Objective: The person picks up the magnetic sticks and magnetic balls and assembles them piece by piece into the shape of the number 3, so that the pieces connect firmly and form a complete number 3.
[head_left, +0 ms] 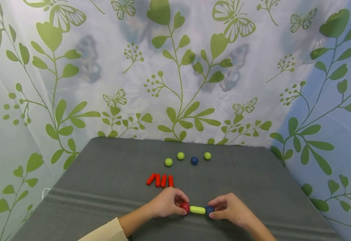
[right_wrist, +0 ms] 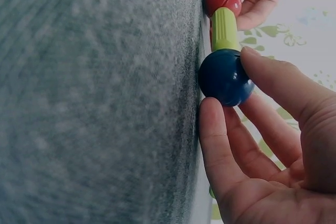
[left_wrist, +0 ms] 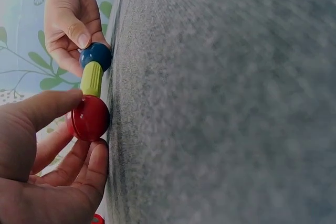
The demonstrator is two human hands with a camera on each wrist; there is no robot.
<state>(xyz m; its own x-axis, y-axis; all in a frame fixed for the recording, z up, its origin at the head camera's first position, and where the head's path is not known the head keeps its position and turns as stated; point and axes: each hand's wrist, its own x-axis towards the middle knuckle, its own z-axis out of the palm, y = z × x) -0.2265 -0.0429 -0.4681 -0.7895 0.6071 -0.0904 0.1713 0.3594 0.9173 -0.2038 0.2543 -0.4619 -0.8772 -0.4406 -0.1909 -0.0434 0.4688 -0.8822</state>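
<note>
Near the front of the grey table, a red ball [head_left: 185,208], a yellow-green ribbed rod [head_left: 197,210] and a blue ball [head_left: 209,210] stand in one line, the rod between the two balls and meeting both. My left hand [head_left: 170,203] pinches the red ball between thumb and fingers. On the other end, my right hand [head_left: 231,211] holds the blue ball the same way. The left wrist view shows a seam on the red ball [left_wrist: 90,118]. In the right wrist view, thumb and fingertips touch the blue ball [right_wrist: 226,77].
Several red rods [head_left: 163,181] lie side by side beyond my left hand. Farther back on the grey cloth-covered table [head_left: 118,160] are three yellow-green balls [head_left: 168,162] and another blue ball [head_left: 194,160]. A leaf-and-butterfly patterned curtain [head_left: 133,110] hangs behind the table.
</note>
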